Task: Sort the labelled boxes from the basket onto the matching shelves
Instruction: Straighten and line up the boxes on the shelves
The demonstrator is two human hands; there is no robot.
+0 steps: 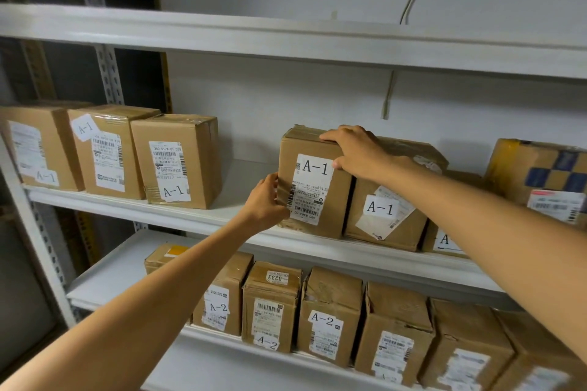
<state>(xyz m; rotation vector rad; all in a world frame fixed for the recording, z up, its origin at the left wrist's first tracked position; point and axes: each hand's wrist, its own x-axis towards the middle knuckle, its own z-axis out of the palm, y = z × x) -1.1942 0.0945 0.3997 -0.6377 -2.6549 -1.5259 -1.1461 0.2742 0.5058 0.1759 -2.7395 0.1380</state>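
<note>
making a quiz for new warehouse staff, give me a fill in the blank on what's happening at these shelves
1. The gripped box carries a big label reading ____.
2. The right hand has its fingers over the box's ____ side.
3. The left hand holds the box's ____ front edge.
4. The boxes on the shelf below are labelled ____.

Missing words: A-1; top; left; A-2

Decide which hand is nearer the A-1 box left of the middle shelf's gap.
Left. The left hand grips the left edge of the held box, across the gap from that A-1 box; the right hand grips the held box's top, farther right.
</note>
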